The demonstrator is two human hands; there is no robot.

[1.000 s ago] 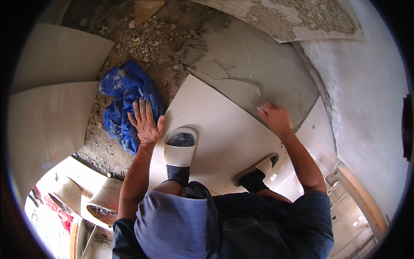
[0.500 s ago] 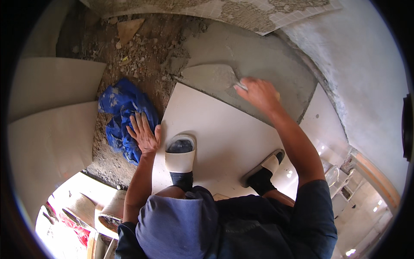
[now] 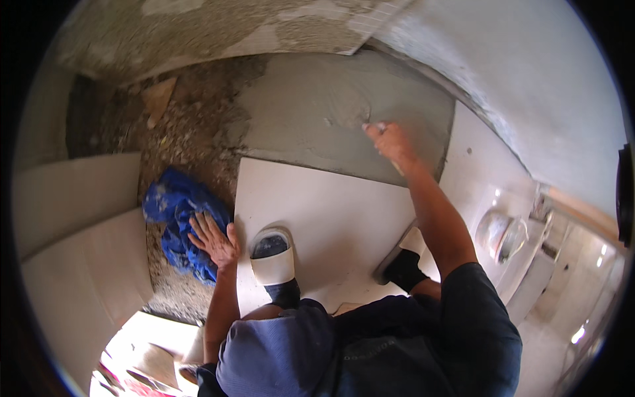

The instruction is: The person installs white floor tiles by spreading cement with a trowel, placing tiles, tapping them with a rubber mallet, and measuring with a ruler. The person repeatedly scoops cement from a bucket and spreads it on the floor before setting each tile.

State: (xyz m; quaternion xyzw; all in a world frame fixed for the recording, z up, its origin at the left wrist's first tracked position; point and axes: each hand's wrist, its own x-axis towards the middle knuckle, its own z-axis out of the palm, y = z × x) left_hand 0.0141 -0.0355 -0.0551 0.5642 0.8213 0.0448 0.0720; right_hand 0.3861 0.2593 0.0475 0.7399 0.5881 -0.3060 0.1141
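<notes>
My right hand (image 3: 395, 147) is wrapped round the handle of a trowel (image 3: 356, 114), whose mortar-coated blade lies against the wet grey mortar (image 3: 284, 119). The blade's outline blends into that mortar. My left hand (image 3: 215, 241) rests with fingers spread on a crumpled blue plastic sheet (image 3: 175, 198), with nothing gripped. Between my arms lies a large pale floor tile (image 3: 324, 205), its far edge bordering the mortar. My feet, in white-strapped sandals (image 3: 272, 264), stand on the pale flooring.
Broken soil and rubble (image 3: 188, 126) with a triangular shard (image 3: 159, 99) lie at the far left. Large tiles (image 3: 86, 258) lean at the left. A white wall (image 3: 503, 92) bounds the right, with a pale bucket (image 3: 499, 237) behind my right arm. Round containers (image 3: 155, 364) stand at lower left.
The view has shifted, so the scene sits lower. The trowel has moved over the mortar away from the tile's edge, and its blade shows less. My left hand stays on the blue sheet.
</notes>
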